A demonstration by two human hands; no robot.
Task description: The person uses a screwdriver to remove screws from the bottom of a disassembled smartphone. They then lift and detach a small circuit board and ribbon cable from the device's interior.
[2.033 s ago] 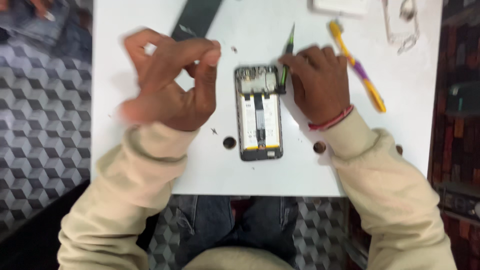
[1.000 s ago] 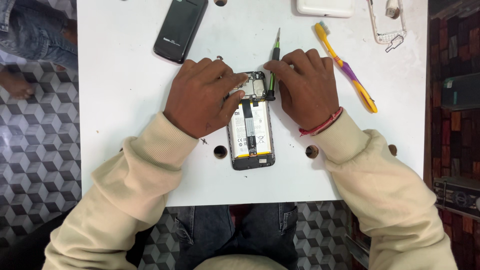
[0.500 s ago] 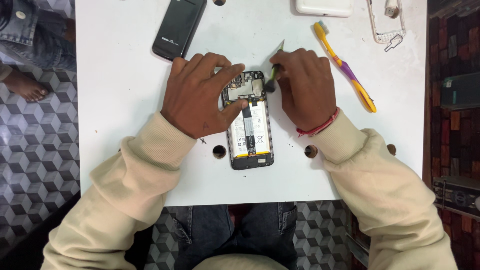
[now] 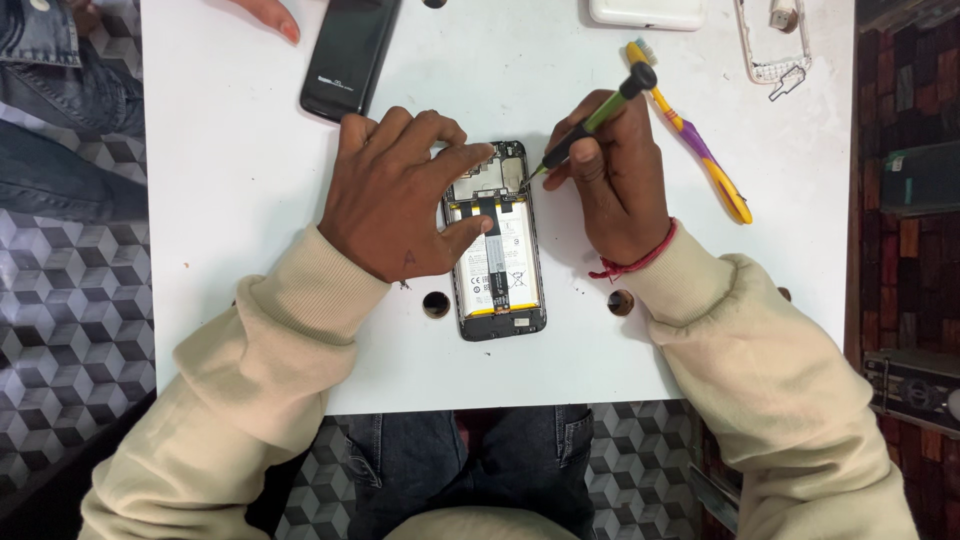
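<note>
A white worktop held an opened phone near its front edge. The left hand pressed it, fingers spread. The right hand had fingers clamped on a green screwdriver, with a toothbrush just beside it.

Person, seen from above. Both arms are covered by cream long sleeves with ribbed cuffs. A red thread band is worn at the right wrist. Dark blue jeans with stitched pockets are worn below. Both hands are left bare.
</note>
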